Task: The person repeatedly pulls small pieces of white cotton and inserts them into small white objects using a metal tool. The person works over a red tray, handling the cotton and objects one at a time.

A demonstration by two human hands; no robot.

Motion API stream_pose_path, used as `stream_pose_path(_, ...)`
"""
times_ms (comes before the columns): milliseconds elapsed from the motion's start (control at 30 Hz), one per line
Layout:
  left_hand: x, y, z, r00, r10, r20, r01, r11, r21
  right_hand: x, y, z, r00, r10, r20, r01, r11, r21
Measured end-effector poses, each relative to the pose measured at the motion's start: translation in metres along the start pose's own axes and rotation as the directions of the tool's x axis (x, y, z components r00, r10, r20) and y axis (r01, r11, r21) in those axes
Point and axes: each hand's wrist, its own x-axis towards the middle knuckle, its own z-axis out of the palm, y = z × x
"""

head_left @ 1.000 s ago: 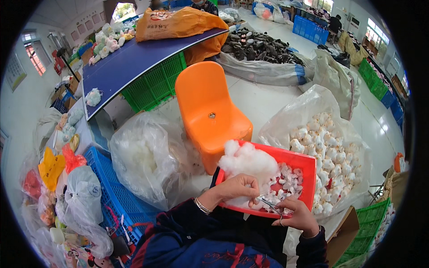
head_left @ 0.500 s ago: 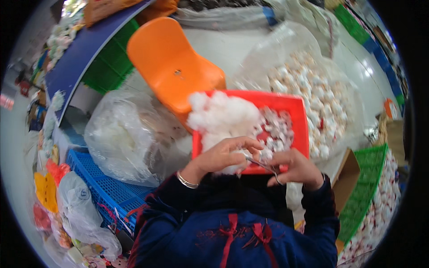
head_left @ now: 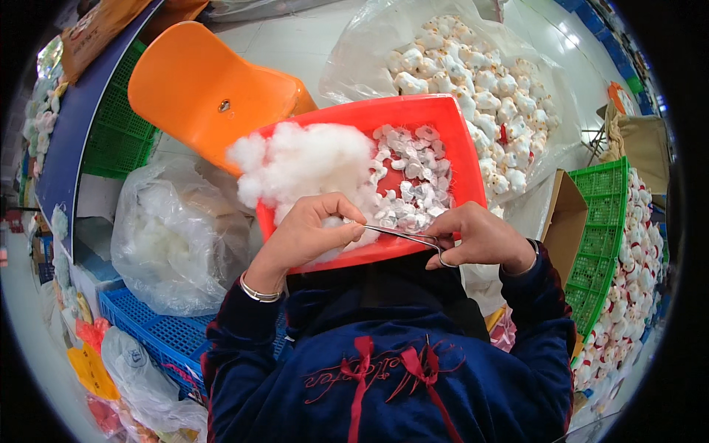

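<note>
My right hand [head_left: 478,235] grips slim metal ring-handled forceps [head_left: 402,234], a finger loop showing below its fingers. The tool's tips meet the fingertips of my left hand [head_left: 314,232], where thumb and forefinger are pinched together. A bit of white shows between those fingers, too small and covered to make out. Both hands are over the near edge of a red tray [head_left: 467,151]. Fluffy white stuffing [head_left: 317,159] heaps up in its left half. Several small whitish fabric pieces [head_left: 413,173] lie in the right half, close to the forceps.
An orange chair [head_left: 214,88] stands beyond the tray at left. Clear bags hold white stuffing [head_left: 173,236] at left and several small white stuffed pieces [head_left: 480,96] at far right. A blue crate [head_left: 166,332], a green crate [head_left: 594,244] and a cardboard box [head_left: 565,210] flank me.
The view has shifted, so the tray and chair appear further left and higher. The forceps stay in my right hand, their tips still at my left fingers, both hands slightly farther apart.
</note>
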Motion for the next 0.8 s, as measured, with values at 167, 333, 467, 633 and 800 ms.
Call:
stream_pose_path(167, 0.002, -0.003, 0.005, 0.997, 0.061, -0.037, -0.056, 0.989, 0.135, -0.003, 0.002, -0.001, 0.999, 0.023, -0.028, -0.023, 1.000, 0.006)
stream_pose_path(333, 0.013, -0.023, 0.025, 0.814, 0.580, -0.024, -0.354, 0.529, 0.771, 0.005, 0.000, -0.006, 0.993, 0.113, -0.020, -0.114, 0.991, -0.075)
stream_pose_path(467, 0.012, -0.021, 0.028, 0.829, 0.557, -0.038, -0.391, 0.628, 0.673, 0.001, -0.007, 0.004, 0.993, 0.068, -0.094, -0.080, 0.987, -0.136)
stream_pose_path(633, 0.018, -0.005, 0.015, 0.945, 0.324, 0.036, -0.298, 0.811, 0.504, -0.004, -0.010, 0.005, 0.992, -0.034, -0.124, -0.008, 0.946, -0.324)
stream_pose_path(800, 0.020, 0.005, 0.015, 0.967, 0.038, 0.253, -0.234, 0.531, 0.814, -0.010, -0.014, 0.003, 0.996, -0.021, -0.084, -0.013, 0.923, -0.385)
